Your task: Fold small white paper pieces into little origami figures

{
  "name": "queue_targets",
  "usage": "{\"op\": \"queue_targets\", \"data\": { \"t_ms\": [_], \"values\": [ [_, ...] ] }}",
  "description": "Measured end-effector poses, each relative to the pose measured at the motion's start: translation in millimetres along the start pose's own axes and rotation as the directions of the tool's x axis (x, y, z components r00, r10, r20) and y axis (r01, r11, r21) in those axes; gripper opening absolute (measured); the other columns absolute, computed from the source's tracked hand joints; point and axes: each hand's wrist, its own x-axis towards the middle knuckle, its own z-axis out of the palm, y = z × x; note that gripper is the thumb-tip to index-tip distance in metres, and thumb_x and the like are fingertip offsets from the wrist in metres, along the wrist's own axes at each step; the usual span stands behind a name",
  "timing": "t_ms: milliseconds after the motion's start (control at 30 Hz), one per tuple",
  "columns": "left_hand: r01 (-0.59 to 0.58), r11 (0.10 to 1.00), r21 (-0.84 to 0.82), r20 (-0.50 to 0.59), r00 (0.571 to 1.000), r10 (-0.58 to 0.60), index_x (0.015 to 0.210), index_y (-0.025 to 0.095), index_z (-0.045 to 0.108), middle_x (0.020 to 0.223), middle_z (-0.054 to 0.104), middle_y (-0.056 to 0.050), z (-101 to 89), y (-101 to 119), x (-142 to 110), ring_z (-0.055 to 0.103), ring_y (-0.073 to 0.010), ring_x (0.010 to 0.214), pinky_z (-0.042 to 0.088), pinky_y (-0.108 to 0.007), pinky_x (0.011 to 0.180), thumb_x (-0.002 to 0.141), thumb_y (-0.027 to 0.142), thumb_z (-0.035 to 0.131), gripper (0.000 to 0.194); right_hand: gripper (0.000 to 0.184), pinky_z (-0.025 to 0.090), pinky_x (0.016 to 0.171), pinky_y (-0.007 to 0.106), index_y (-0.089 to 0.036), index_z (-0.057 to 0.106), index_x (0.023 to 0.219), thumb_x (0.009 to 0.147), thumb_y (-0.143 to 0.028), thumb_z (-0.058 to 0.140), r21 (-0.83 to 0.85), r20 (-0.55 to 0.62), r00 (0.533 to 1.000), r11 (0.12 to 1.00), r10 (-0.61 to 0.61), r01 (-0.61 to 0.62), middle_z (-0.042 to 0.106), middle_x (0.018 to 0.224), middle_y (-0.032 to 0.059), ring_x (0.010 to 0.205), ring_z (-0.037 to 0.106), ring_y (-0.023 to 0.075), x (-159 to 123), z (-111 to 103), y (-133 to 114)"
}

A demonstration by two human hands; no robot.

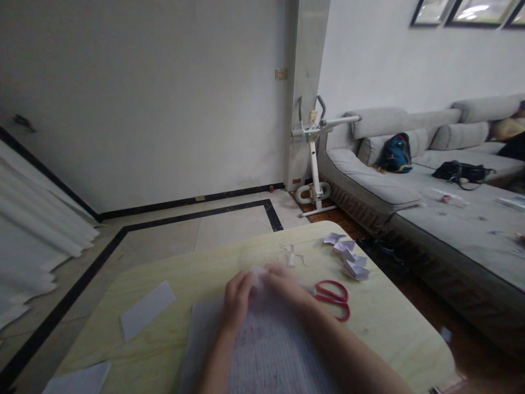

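So the bench [389, 323] is a pale yellow with light wood grain, and the scissors [348, 298] on it have bright red handles. The folded papers [344, 249] look white with a slight lilac tint. Sofa's [371, 189] light grey, backpack's [398, 153] blue, and the pale floor tiles [176, 235] have a black border strip [123, 235].

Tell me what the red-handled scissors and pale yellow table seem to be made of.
Red-handled scissors: handles likely plastic or plastic-coated metal, smooth-looking, going by their even red colour; blades unclear.
Pale yellow round-cornered table: wood or wood-look laminate, low sheen, as its streaky grain suggests.
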Motion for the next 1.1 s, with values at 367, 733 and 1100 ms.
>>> {"op": "queue_targets", "data": {
  "t_ms": [367,733,1100],
  "values": [
    [-0.339,0.909,0.243,0.05,0.94,0.337,0.111,0.02,0.067,0.112,0.069,-0.011,0.6,-20.2,6.2,0.062,-0.0237,0.105,0.046,-0.034,0.093,0.089,0.032,0.054,0.028,0.027,0.034,0.052,0.023,-0.018,0.05,0.061,0.077,-0.039,0.056,-0.105,-0.202,0.976,0.993,-0.078,0.058,0.047,0.059,-0.003,0.058,0.042,0.0121,6.4,-1.1,1.6],
    [-0.325,0.89,0.319,0.041,0.943,0.33,0.112,0.016,0.066,0.112,0.069,-0.011,1.1,-20.1,7.9,0.064,-0.0242,0.105,0.05,-0.036,0.092,0.09,0.036,0.052,0.033,0.011,0.039,0.057,0.022,-0.016,0.057,0.067,0.076,-0.021,0.053,-0.109,-0.156,0.979,0.987,-0.134,0.118,0.054,0.063,-0.0026,0.061,0.049,0.0121,1.3,2.6,-7.9],
    [-0.198,0.905,0.375,0.042,0.979,0.197,0.116,0.018,0.064,0.118,0.068,-0.011,-30.2,-17.0,12.2,0.063,-0.0284,0.107,0.05,-0.038,0.092,0.085,0.051,0.053,0.047,0.012,0.04,0.057,0.018,-0.016,0.06,0.069,0.08,-0.019,0.057,-0.119,-0.134,0.986,0.989,-0.1,0.084,0.056,0.062,-0.0046,0.061,0.052,0.0102,19.6,19.6,10.4]
  ]
}}
